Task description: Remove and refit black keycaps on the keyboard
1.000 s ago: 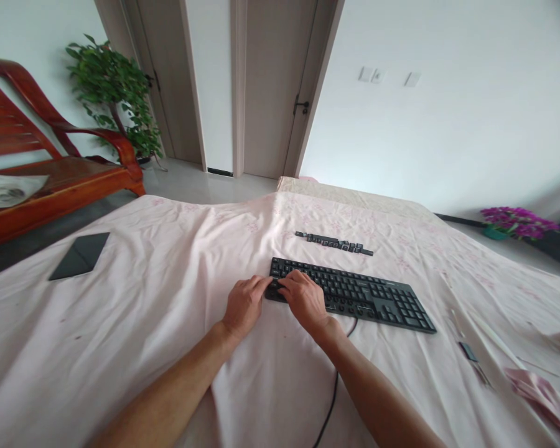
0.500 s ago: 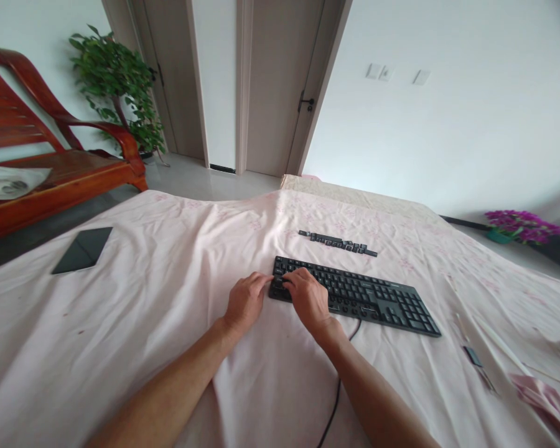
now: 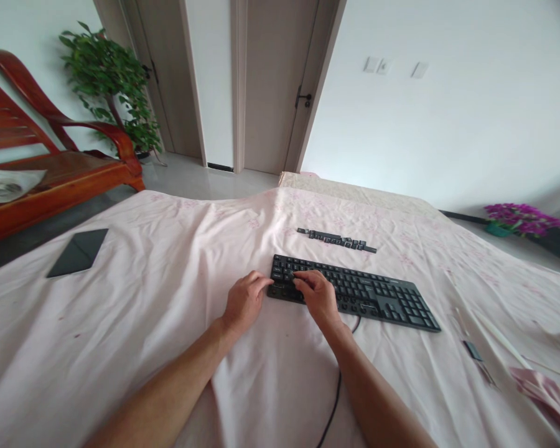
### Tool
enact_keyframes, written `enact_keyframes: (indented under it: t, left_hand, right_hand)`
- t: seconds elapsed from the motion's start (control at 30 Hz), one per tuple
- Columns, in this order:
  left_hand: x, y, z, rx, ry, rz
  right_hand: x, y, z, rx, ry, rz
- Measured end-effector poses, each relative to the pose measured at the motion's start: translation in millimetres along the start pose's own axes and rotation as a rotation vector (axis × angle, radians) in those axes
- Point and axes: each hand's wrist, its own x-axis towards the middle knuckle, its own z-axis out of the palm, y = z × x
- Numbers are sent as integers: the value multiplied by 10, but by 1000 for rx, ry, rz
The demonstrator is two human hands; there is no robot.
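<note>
A black keyboard [image 3: 368, 295] lies on a pale pink sheet [image 3: 168, 298], its cable [image 3: 331, 398] running toward me. My left hand [image 3: 243, 302] is curled, its fingertips pressed against the keyboard's left end. My right hand [image 3: 320, 295] rests over the left keys with its fingers pinched on a keycap there. A row of loose black keycaps [image 3: 336, 240] lies just beyond the keyboard.
A dark flat tablet [image 3: 78, 252] lies on the sheet at the left. Thin sticks and a small dark piece [image 3: 471, 351] lie at the right beside pink cloth [image 3: 541, 392]. A red wooden chair [image 3: 51, 174], a green plant [image 3: 107, 81] and purple flowers [image 3: 522, 219] stand beyond.
My right hand has shifted a little to the right along the keys and its fingers have drawn into a pinch. My left hand stays at the keyboard's left end.
</note>
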Motion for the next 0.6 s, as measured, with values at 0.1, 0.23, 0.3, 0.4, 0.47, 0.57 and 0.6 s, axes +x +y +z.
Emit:
enact_keyframes:
  t: [0.1,0.23,0.3,0.4,0.47,0.57,0.6]
  left_hand:
    - [-1,34,6,41,-18,47]
    - [-11,52,33,111,-39,115]
    - [-19,52,47,138,-35,145]
    - [-28,55,57,167,-42,174]
    - [-30,61,58,176,-50,186]
    - [-31,70,57,182,-49,206]
    - [-31,73,57,184,-44,213]
  right_hand:
    - [-10,32,-14,91,51,45]
    - [-4,78,-34,128,88,91]
    - [-1,104,-36,136,86,96]
    - [-1,130,-31,145,87,91]
    - [-3,138,-26,147,87,81]
    - [-3,144,-25,146,85,62]
    - [-1,145,-26,144,87,53]
